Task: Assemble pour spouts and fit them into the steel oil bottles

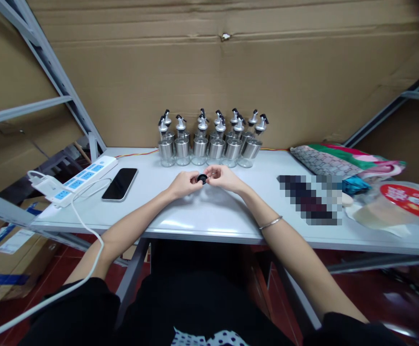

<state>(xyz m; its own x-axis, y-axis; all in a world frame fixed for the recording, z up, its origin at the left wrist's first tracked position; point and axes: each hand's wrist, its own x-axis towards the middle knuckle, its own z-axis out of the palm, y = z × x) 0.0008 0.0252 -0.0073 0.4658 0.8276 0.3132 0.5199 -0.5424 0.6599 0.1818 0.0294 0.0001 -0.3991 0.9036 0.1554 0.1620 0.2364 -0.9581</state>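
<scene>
A small black round piece (202,179) is gripped between both hands over the white table (209,218), in front of clustered glass-and-metal bottles (216,149). The left hand (186,184), fingers curled in, pinches one edge; the right hand (225,179), loosely bent, grips the opposite edge with thumb and fingertips.

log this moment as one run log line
left hand: holding black round piece | right hand: holding same piece | bottles: upright, in rows beyond hands | phone: flat on table beside power strip

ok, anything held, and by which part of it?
A small round black piece, by its opposite edges: left hand and right hand.
</scene>
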